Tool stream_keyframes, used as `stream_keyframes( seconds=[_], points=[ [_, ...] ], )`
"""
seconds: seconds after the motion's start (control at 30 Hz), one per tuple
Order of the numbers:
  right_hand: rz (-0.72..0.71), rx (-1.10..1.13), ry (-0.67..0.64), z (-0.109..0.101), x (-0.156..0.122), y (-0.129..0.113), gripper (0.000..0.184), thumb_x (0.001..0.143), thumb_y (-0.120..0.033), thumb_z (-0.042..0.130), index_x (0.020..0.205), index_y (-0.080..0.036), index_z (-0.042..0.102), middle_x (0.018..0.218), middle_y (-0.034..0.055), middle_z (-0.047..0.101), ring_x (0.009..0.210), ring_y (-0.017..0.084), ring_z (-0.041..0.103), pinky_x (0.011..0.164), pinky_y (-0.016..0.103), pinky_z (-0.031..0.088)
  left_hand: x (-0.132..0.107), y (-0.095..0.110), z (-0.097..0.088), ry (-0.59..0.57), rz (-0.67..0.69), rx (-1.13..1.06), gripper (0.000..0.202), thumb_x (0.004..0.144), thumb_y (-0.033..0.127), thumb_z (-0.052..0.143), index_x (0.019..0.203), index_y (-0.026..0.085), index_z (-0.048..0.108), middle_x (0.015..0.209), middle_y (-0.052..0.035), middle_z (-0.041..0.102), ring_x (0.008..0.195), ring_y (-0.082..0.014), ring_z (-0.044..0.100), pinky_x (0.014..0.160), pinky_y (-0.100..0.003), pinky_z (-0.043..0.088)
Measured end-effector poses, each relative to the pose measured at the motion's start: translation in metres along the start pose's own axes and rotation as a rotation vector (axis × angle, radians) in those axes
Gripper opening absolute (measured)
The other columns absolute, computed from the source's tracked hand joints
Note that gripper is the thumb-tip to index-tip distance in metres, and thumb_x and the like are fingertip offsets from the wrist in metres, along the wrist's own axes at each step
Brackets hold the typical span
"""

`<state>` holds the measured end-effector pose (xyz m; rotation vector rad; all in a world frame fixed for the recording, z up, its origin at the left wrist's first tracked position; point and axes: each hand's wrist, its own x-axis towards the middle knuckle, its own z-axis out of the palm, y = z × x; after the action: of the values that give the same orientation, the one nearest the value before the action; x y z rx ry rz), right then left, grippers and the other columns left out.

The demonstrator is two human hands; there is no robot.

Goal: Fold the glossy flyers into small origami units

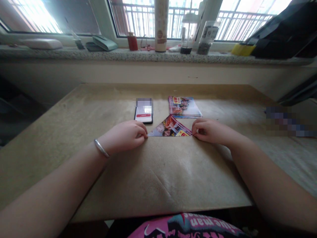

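The folded paper (170, 129) is a bright triangle in the middle of the frame, lying on the desk (128, 188). Its top point is toward the window, and its long straight edge faces the person. The left hand (131, 134) is at the left corner, with the fingers curled and closed in a small pinch on the tip. The right hand (209, 131) is at the right corner, and its fingers are bent round and pinched there too. Having 1 hand at each end probably helps keep the long edge straight and the paper still.

Just above the paper, a bit to the right, is a pile of sheets (185, 107) with the same sort of bright pictures. It looks handy there, near but out of the way. Above the left hand is a phone (144, 119), lying face up, maybe so the person can see its screen. Part of that screen is blurred.

At the top of the frame, a red bottle (132, 42) and a tall bottle (160, 29) stand upright on the windowsill (148, 58).
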<state>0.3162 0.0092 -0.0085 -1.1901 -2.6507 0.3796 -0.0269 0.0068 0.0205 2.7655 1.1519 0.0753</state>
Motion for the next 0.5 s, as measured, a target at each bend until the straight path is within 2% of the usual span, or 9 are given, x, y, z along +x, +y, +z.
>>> stream_keyframes(
  seconds=[0.2, 0.3, 0.4, 0.5],
  points=[
    [0.104, -0.046, 0.012, 0.001, 0.0, -0.004, 0.013, 0.074, -0.013, 0.055, 0.08, -0.02, 0.064, 0.084, 0.0048, 0.062, 0.073, 0.016, 0.059, 0.068, 0.029, 0.047, 0.001, 0.0, 0.003, 0.018, -0.033, 0.006, 0.025, 0.082, 0.024, 0.046, 0.081, 0.021, 0.071, 0.092, -0.0027, 0.068, 0.082, -0.0164, 0.062, 0.079, -0.028, 0.049],
    [0.171, -0.017, 0.027, 0.002, 0.0, -0.007, 0.017, 0.077, -0.018, 0.055, 0.091, -0.019, 0.065, 0.083, 0.0049, 0.062, 0.066, 0.014, 0.057, 0.063, 0.028, 0.046, 0.003, 0.003, 0.007, 0.045, -0.066, 0.079, 0.024, 0.085, 0.027, 0.045, 0.082, 0.019, 0.067, 0.086, -0.0046, 0.066, 0.081, -0.0175, 0.06, 0.074, -0.029, 0.048],
    [0.181, 0.001, 0.051, 0.004, 0.001, -0.009, 0.028, 0.079, -0.026, 0.057, 0.105, -0.018, 0.065, 0.087, 0.0062, 0.062, 0.069, 0.015, 0.057, 0.063, 0.028, 0.046, 0.005, 0.008, 0.013, 0.121, -0.106, 0.088, 0.024, 0.086, 0.035, 0.049, 0.093, 0.019, 0.065, 0.09, -0.0056, 0.066, 0.085, -0.0193, 0.06, 0.075, -0.031, 0.048],
    [0.17, -0.004, 0.071, 0.006, 0.002, -0.01, 0.027, 0.081, -0.029, 0.057, 0.104, -0.019, 0.066, 0.09, 0.0068, 0.062, 0.071, 0.016, 0.057, 0.065, 0.028, 0.046, 0.007, 0.011, 0.018, 0.159, -0.122, 0.062, 0.034, 0.085, 0.037, 0.054, 0.112, 0.017, 0.061, 0.1, -0.0073, 0.067, 0.094, -0.0222, 0.06, 0.083, -0.035, 0.048]
  ],
)
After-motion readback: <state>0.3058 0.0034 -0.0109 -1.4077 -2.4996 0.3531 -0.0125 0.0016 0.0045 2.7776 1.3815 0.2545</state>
